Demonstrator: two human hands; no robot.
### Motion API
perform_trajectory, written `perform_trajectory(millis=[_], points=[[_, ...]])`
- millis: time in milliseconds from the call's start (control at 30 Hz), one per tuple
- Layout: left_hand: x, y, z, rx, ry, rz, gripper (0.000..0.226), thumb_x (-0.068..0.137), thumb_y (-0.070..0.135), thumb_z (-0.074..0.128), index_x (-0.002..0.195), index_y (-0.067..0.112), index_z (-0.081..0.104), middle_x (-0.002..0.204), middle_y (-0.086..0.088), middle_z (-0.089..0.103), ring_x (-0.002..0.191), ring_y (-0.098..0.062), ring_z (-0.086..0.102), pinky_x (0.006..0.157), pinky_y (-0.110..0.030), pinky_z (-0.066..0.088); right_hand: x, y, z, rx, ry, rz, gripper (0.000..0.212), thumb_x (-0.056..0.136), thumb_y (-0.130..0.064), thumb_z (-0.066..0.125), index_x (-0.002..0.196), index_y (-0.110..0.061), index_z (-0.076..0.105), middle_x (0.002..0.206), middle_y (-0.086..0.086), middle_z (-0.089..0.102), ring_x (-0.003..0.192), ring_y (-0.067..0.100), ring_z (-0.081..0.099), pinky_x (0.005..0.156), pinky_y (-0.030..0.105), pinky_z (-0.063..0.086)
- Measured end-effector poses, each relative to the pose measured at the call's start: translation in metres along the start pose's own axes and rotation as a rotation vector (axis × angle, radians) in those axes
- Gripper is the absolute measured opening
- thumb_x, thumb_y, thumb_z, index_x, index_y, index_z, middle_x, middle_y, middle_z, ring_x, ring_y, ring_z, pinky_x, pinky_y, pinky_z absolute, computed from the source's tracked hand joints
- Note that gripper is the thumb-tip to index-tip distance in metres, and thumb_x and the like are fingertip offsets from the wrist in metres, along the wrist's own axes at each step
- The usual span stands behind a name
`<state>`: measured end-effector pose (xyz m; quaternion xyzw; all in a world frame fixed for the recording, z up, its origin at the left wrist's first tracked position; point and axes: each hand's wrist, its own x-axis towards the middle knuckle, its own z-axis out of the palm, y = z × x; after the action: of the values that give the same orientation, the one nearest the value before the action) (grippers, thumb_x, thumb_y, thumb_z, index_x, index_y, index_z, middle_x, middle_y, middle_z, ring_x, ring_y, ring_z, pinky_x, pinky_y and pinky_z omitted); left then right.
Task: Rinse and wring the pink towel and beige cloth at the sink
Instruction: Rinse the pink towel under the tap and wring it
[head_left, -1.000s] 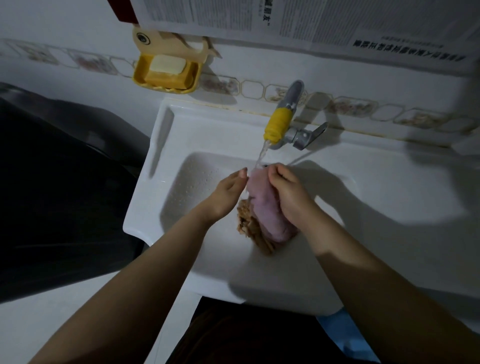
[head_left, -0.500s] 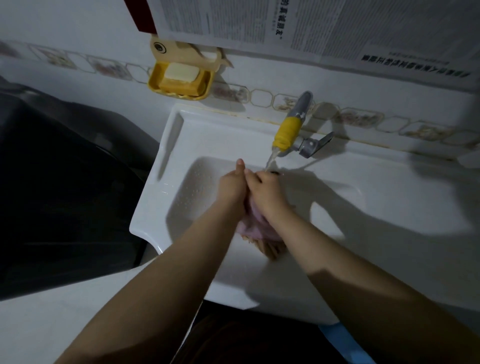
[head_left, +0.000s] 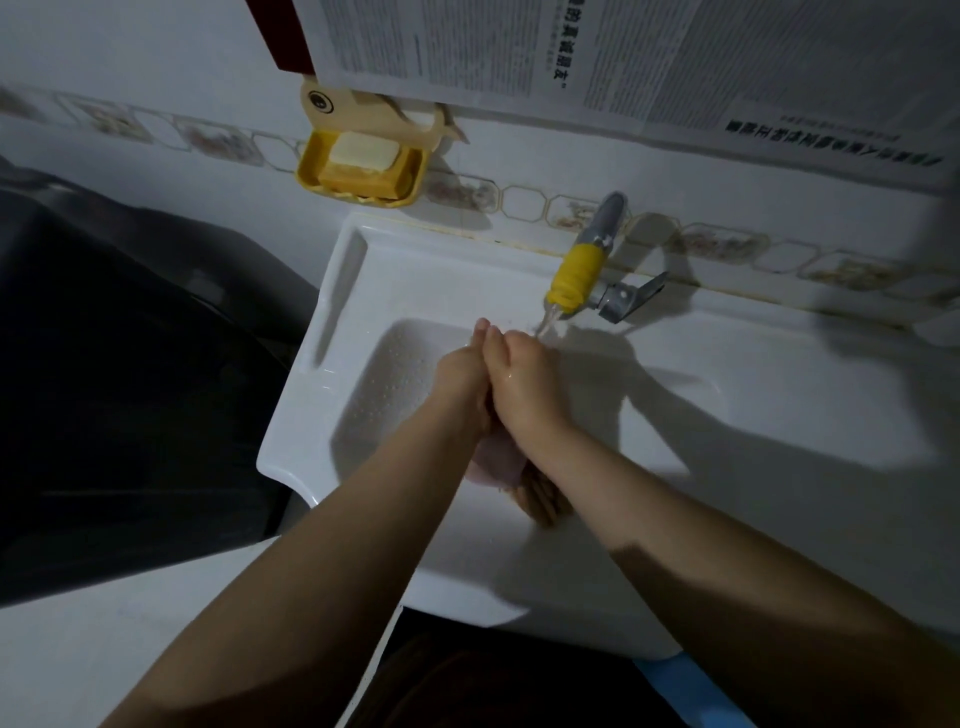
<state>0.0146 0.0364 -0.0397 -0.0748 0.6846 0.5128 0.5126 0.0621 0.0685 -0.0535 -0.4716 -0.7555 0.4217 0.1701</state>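
Over white ceramic sink (head_left: 332, 374): both hands pressed together under yellow-tipped tap (head_left: 574, 278).
Left hand (head_left: 462, 382) and right hand (head_left: 527, 387) fingers curled, gripping bunched pink towel (head_left: 496, 460); fringed beige cloth (head_left: 540, 496) hangs below wrists.

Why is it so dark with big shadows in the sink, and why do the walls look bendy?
Head view: the room is dim, and light from the left throws dark shadows of the tap and arms rightward across the sink; the wide lens bends the tile border; the right hand glistens wet; the left hand is slightly blurred.
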Motion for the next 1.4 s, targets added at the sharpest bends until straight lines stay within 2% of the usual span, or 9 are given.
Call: perform_trajectory(millis=[67,233,433,567,700,1000,1233,1333,1400], points=[[-0.001,-0.004,-0.005,0.089,-0.068,-0.015,0.073,0.097,0.055,0.018,0.104,-0.002,0.064,0.104,-0.023,0.068,0.107,-0.025,0.063,0.100,-0.036,0.044,0.009,0.009,-0.010,-0.050,0.004,0.049,0.048,0.095,-0.047,0.035,0.083,-0.009,0.062,0.086,0.021,0.067,0.088,0.038,0.063,0.081,0.046,0.048],[0.003,-0.002,-0.013,0.008,0.025,-0.001,0.056,0.099,0.048,0.036,0.073,0.003,0.055,0.060,-0.008,0.061,0.073,-0.026,0.061,0.070,-0.022,0.052,-0.012,0.000,0.002,-0.053,-0.032,0.034,0.051,0.093,-0.052,0.031,0.073,-0.014,0.058,0.074,0.009,0.066,0.076,0.029,0.062,0.064,0.032,0.040],[-0.013,0.006,-0.030,0.116,-0.419,-0.264,0.074,0.090,0.062,0.040,0.121,-0.003,0.058,0.115,-0.028,0.063,0.109,-0.040,0.059,0.098,-0.053,0.045,0.028,0.042,-0.022,0.101,-0.097,0.188,0.037,0.095,-0.030,0.050,0.078,0.002,0.060,0.090,0.023,0.068,0.089,0.036,0.064,0.081,0.044,0.051],[-0.006,0.005,-0.059,0.292,-0.376,-0.094,0.040,0.095,0.028,0.054,0.114,-0.007,0.061,0.109,-0.026,0.067,0.106,-0.037,0.063,0.093,-0.041,0.051,0.030,0.059,-0.025,0.223,-0.071,0.188,0.035,0.091,-0.037,0.055,0.063,-0.016,0.056,0.059,-0.004,0.062,0.060,0.010,0.059,0.060,0.021,0.048],[0.006,0.006,-0.074,0.070,-0.112,0.092,0.026,0.099,0.025,0.049,0.091,0.008,0.066,0.080,-0.007,0.074,0.081,-0.019,0.069,0.064,-0.024,0.056,0.029,0.106,-0.024,0.051,-0.061,0.373,0.010,0.093,-0.018,0.050,0.093,-0.011,0.057,0.104,0.014,0.065,0.096,0.023,0.061,0.072,0.025,0.042],[0.009,0.010,-0.081,-0.052,0.307,0.310,0.030,0.091,0.039,0.055,0.072,0.023,0.071,0.076,-0.001,0.074,0.081,-0.017,0.071,0.067,-0.026,0.056,-0.045,0.150,0.023,-0.500,-0.654,0.295,0.124,0.068,-0.045,0.076,0.149,-0.023,-0.015,0.155,0.018,0.011,0.128,0.040,0.040,0.103,0.040,0.038],[0.002,0.012,-0.070,-0.141,0.449,0.417,0.033,0.092,0.035,0.054,0.061,0.026,0.063,0.069,0.008,0.065,0.074,-0.008,0.062,0.067,-0.023,0.049,-0.042,0.157,-0.010,-0.260,-0.630,0.650,0.023,0.085,-0.025,0.065,0.101,-0.008,0.065,0.089,0.013,0.069,0.073,0.024,0.065,0.062,0.026,0.050],[-0.001,0.012,-0.065,-0.130,0.516,0.451,0.032,0.094,0.036,0.049,0.064,0.028,0.058,0.070,0.007,0.060,0.072,-0.007,0.058,0.063,-0.021,0.045,-0.042,0.169,-0.041,0.057,-0.650,0.731,0.045,0.093,-0.011,0.049,0.051,-0.009,0.067,0.041,0.006,0.058,0.030,0.012,0.046,0.035,0.019,0.035],[-0.003,0.012,-0.062,-0.126,0.540,0.436,0.035,0.095,0.035,0.046,0.061,0.029,0.050,0.066,0.008,0.053,0.066,-0.006,0.052,0.059,-0.018,0.042,-0.042,0.168,-0.063,0.294,-0.532,0.770,0.035,0.092,-0.006,0.047,0.068,-0.004,0.073,0.048,0.008,0.059,0.029,0.007,0.043,0.030,0.015,0.029]])
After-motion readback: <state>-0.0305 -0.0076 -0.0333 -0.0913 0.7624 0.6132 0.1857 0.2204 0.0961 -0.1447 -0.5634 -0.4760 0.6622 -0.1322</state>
